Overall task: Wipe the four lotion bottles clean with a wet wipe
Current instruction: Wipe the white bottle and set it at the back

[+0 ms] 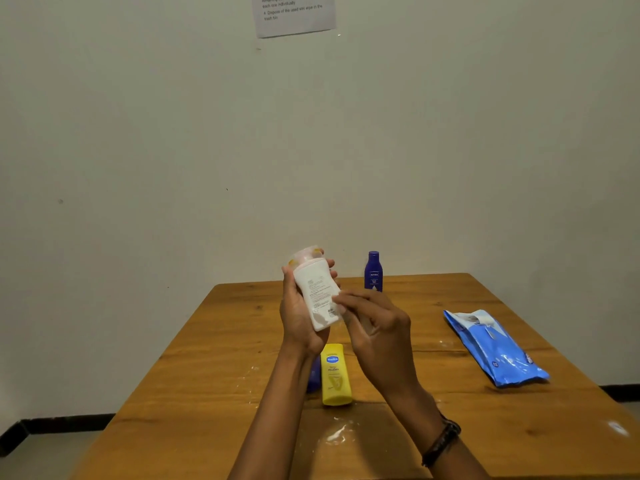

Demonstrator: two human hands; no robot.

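Note:
My left hand (298, 317) grips a white lotion bottle (317, 294) with a pale pink cap, tilted and raised above the wooden table (207, 393). My right hand (377, 330) holds a whitish wet wipe (358, 322) against the bottle's lower right side, fingertips on the label. A yellow lotion bottle (335, 375) lies flat below my hands. A dark blue bottle (313, 379) beside it is mostly hidden behind my left forearm. Another dark blue bottle (373, 271) stands upright at the table's far edge.
A blue wet wipe pack (495, 348) lies on the right side of the table with its flap open. White smears (337, 434) mark the tabletop near the front. A sheet of paper (294, 15) hangs on the wall behind.

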